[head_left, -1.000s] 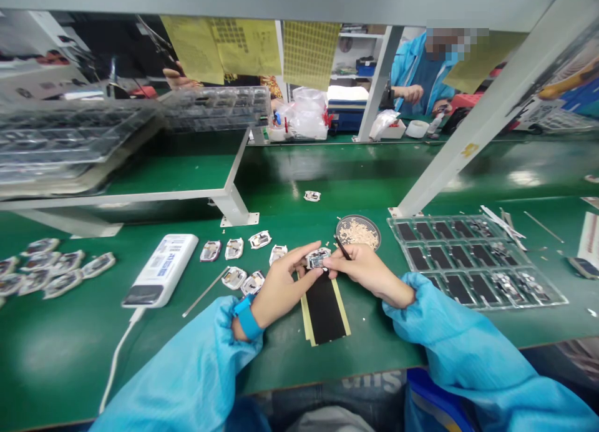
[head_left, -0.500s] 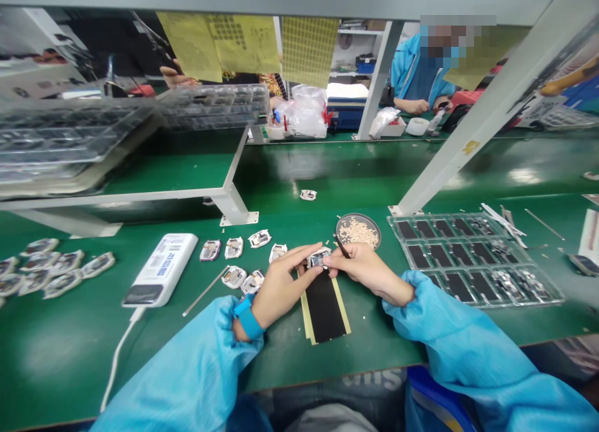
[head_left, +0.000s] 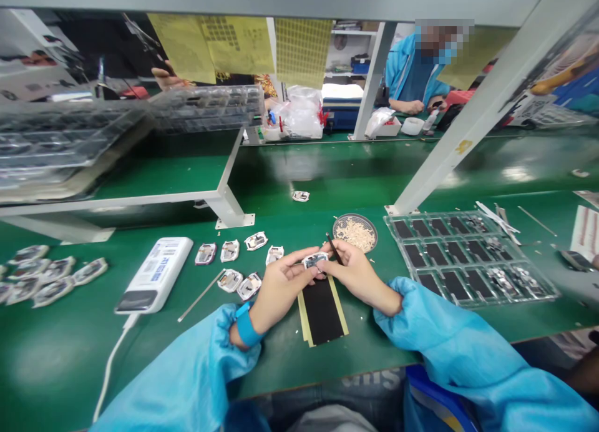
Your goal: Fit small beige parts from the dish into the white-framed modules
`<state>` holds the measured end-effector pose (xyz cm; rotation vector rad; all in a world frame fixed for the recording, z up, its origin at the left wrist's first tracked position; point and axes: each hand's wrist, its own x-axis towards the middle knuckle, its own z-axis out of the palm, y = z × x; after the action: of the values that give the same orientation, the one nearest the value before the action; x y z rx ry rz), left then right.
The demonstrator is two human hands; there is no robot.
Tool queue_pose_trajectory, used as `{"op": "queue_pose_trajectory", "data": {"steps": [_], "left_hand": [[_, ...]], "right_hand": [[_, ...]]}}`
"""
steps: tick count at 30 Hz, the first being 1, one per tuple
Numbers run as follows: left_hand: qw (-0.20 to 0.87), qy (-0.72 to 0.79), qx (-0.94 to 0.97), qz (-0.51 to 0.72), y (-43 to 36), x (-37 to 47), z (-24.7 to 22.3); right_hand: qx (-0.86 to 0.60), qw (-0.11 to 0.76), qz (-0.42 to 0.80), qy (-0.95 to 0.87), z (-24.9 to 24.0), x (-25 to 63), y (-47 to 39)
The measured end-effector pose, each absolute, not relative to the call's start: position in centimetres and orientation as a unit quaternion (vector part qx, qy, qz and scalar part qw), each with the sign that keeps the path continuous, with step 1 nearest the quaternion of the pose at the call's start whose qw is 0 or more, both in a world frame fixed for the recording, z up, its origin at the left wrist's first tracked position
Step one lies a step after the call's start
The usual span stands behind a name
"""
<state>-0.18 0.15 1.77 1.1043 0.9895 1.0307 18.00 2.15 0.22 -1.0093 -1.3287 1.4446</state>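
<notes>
My left hand point(head_left: 284, 283) pinches a small white-framed electronic housing point(head_left: 312, 261) with dark parts inside, held tilted above the table. My right hand point(head_left: 356, 276) keeps a slim black tool point(head_left: 334, 248), probably tweezers, between its fingers; its tip points up and away from the housing. The right thumb presses at the housing's right edge. Under both hands lies a black sheet with yellow borders point(head_left: 325, 313). Just beyond them stands a round dish point(head_left: 336, 223) of small beige bits. Similar housings point(head_left: 230, 280) lie left of my left hand.
On the left are a white power bank point(head_left: 156, 273) with a cable, a thin metal strip point(head_left: 201, 296) and a cluster of housings point(head_left: 53, 270). Right, a clear compartment tray point(head_left: 461, 305) holds black pieces and parts. Shelf posts point(head_left: 234, 210) rise beyond. A co-worker point(head_left: 407, 76) sits opposite.
The black tool has swung from pointing toward the housing to pointing up and away. My right thumb has shifted onto the housing's edge. The whole view has shifted slightly.
</notes>
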Motion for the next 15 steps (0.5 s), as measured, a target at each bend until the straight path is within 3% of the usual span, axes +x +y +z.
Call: {"op": "queue_pose_trajectory", "data": {"steps": [9,15], "left_hand": [[0.569,0.458,0.527,0.435,0.2,0.0,2.0],[0.367,0.573,0.618,0.394,-0.3,-1.1,1.2]], "right_hand": [[-0.418,0.442,0.587,-0.534,1.3,17.3,2.0],[-0.451,0.461,0.566,-0.514,1.2,16.1,2.4]]}}
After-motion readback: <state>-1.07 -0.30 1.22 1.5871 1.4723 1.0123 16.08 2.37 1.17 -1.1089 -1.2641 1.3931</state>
